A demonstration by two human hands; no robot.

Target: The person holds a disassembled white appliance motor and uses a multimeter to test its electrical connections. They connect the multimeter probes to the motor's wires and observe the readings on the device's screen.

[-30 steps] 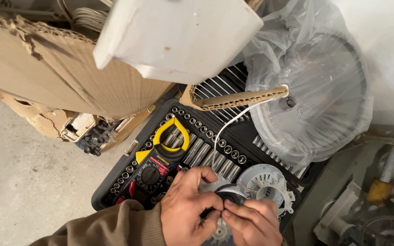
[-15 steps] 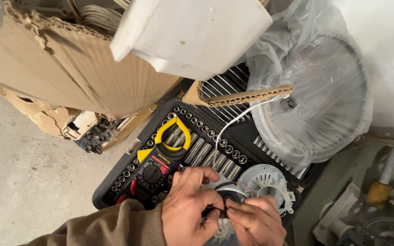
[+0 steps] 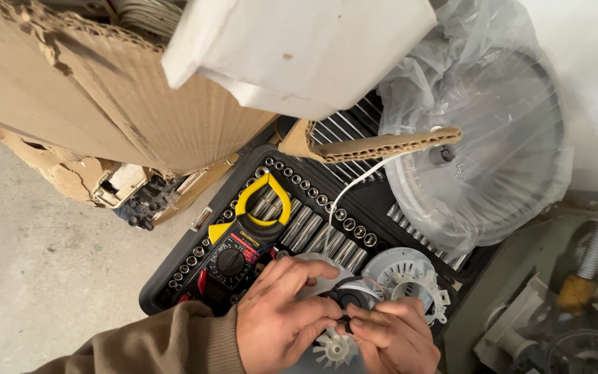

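A small motor (image 3: pixel 347 298) is held between both hands low in the frame, just above the open socket case (image 3: pixel 174 280). The left hand (image 3: pixel 282 322) is curled over its pale housing, fingers together and clamped on the body; the right hand (image 3: pixel 392 336) is pinched tight on the dark middle part, thumb and fingertips closed around it. A white fan wheel (image 3: pixel 333 348) is seen below the two hands, mounted at the motor's lower end, and thin wires loop over the top. How far the work has come can only be judged loosely: the motor looks partly stripped, since a white end cap (image 3: pixel 406 277) lies apart just to the right on the case, while the fan wheel is not yet off. What exactly is gripped under the fingertips cannot be told.

Around it, a yellow-jawed clamp meter (image 3: pixel 243 235) is laid across the rows of sockets (image 3: pixel 313 228), just left of the hands. A white cable (image 3: pixel 351 187) is run from behind the hands up toward a cardboard strip (image 3: pixel 375 145). A fan guard in a plastic bag (image 3: pixel 479 145) is propped at the right, torn cardboard (image 3: pixel 84 104) and a white box (image 3: pixel 292 48) hang over the case from above, crowding the space, and bare concrete floor (image 3: pixel 36 277) is seen at the left
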